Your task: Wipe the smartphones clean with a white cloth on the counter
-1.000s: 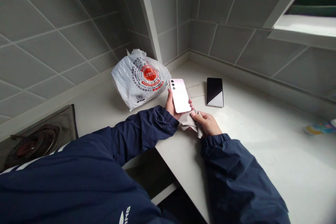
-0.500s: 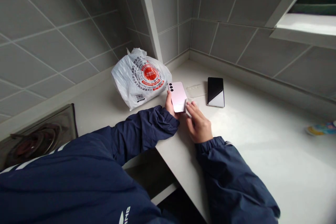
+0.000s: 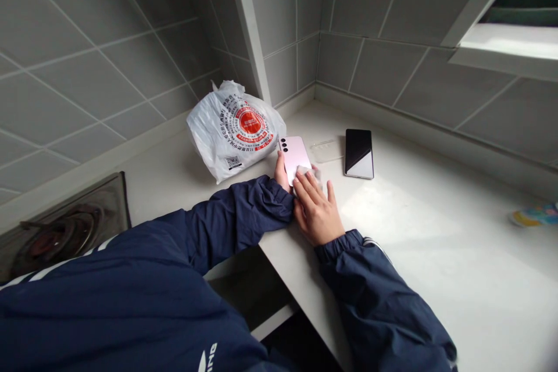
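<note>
A pink smartphone (image 3: 296,151) is held back side up, its three dark camera lenses at the upper left. My left hand (image 3: 281,171) is closed around its left edge. Over the phone's lower part lies my right hand (image 3: 317,209), pressing a whitish wipe or tissue (image 3: 318,174) against the back with its fingers. The lower edge of the phone is hidden behind that hand. A clear phone case (image 3: 326,151) rests just to the right on the counter, and beyond it lies a second phone (image 3: 358,154) with a dark, reflective screen.
Behind my left hand stands a white plastic bag (image 3: 233,133) with red print. A gas stove (image 3: 70,232) is at the left, a colourful packet (image 3: 534,215) at the far right. The white counter (image 3: 418,256) ends at an edge above a dark opening (image 3: 257,290).
My right hand has moved left with the wipe, from the phone's right edge onto its lower back. The left hand and the phone stay nearly in place.
</note>
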`<state>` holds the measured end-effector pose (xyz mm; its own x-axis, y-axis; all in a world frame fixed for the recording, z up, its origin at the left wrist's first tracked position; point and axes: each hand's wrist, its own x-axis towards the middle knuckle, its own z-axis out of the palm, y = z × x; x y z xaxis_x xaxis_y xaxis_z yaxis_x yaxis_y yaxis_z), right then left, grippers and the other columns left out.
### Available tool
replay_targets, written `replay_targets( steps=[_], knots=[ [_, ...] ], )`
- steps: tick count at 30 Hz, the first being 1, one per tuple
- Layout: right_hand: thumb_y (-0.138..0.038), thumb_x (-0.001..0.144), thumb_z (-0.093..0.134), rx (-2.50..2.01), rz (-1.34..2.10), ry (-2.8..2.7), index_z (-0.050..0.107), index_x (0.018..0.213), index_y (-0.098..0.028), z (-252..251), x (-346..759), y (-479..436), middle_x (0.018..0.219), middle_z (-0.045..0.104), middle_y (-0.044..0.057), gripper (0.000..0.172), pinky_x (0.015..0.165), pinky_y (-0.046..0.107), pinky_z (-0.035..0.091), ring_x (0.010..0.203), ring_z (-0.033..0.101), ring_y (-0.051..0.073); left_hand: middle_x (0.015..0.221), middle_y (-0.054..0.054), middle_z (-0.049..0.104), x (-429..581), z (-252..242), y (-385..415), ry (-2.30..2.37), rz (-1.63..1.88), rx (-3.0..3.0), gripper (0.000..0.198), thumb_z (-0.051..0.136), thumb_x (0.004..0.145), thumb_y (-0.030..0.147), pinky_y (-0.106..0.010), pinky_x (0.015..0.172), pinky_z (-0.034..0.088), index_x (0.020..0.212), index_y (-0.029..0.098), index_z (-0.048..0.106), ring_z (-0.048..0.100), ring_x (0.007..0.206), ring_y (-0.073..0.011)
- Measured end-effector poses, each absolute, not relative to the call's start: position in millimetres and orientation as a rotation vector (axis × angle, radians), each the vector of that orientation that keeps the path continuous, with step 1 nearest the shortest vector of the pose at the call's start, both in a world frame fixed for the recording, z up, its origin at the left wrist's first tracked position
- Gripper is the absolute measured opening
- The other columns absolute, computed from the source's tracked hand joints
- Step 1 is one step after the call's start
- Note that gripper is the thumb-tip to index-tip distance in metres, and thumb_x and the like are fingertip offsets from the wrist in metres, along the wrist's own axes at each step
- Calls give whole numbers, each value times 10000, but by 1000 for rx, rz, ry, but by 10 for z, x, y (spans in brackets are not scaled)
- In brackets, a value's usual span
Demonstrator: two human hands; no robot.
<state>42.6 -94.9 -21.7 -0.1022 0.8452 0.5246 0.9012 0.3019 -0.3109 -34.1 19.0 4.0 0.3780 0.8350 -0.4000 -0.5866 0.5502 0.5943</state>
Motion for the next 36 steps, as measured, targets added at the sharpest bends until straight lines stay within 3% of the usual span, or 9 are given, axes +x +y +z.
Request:
replay_targets(
  steps=[5,9,12,16,22,26,29,32,36],
  knots=[
    [-277,1023,424,-1603,-138,-1850,489,1476,-171,-209,452,-938,1571,450,128,470,1260,569,165,1493,389,247,861,-120,739,-282,110,152,711,990,276,717,272,991,653,-394,845,568,1316,113,614,725,835,-265],
    [-286,1016,444,-1440,-104,-1994,533,1454,-172,-141,425,-968,1532,505,111,461,1272,496,207,1478,416,236,737,-154,711,-373,79,140,749,849,418,859,249,956,735,-395,800,557,1189,27,678,679,694,-268],
    [-315,1027,440,-1434,-102,-2015,515,1468,-179,-124,420,-973,1532,507,105,468,1290,508,120,1468,432,228,698,-152,699,-397,56,132,733,813,460,888,263,920,787,-408,792,560,1130,43,700,671,676,-275],
    [-328,1041,419,-1564,-131,-1934,478,1488,-171,-169,458,-952,1572,449,117,477,1280,561,69,1492,391,242,863,-150,741,-327,100,109,708,892,349,786,247,976,690,-412,901,558,1271,78,642,726,892,-288],
    [-348,1045,391,-1583,-137,-1915,442,1506,-130,-200,487,-937,1602,398,144,512,1261,573,153,1516,344,270,908,-106,753,-286,89,46,689,960,320,632,358,1003,611,-380,944,549,1274,125,657,733,886,-240],
    [-397,1035,402,-1534,-121,-1986,360,1557,-117,-169,475,-942,1624,346,167,594,1255,577,164,1542,275,299,928,-81,754,-277,-31,-12,659,936,333,604,486,951,649,-365,968,533,1239,155,685,731,881,-220],
    [-419,1036,390,-1550,-166,-1976,247,1603,-126,-160,474,-945,1642,307,166,654,1264,571,102,1551,247,301,1045,-79,754,-257,-103,-55,615,912,323,582,520,954,616,-339,995,511,1340,197,637,715,1047,-216],
    [-420,1034,388,-1588,-215,-1917,100,1635,-154,-167,482,-949,1663,253,164,718,1264,571,69,1567,191,298,1172,-78,734,-256,-106,-100,555,856,306,552,475,998,546,-330,1052,473,1446,233,553,648,1222,-205],
    [-416,1023,396,-1620,-274,-1777,31,1640,-170,-178,505,-948,1676,209,170,758,1256,583,102,1574,137,314,1304,-101,679,-296,-14,-169,464,719,359,543,301,1068,445,-314,1172,357,1480,166,518,552,1353,-190]
  ],
)
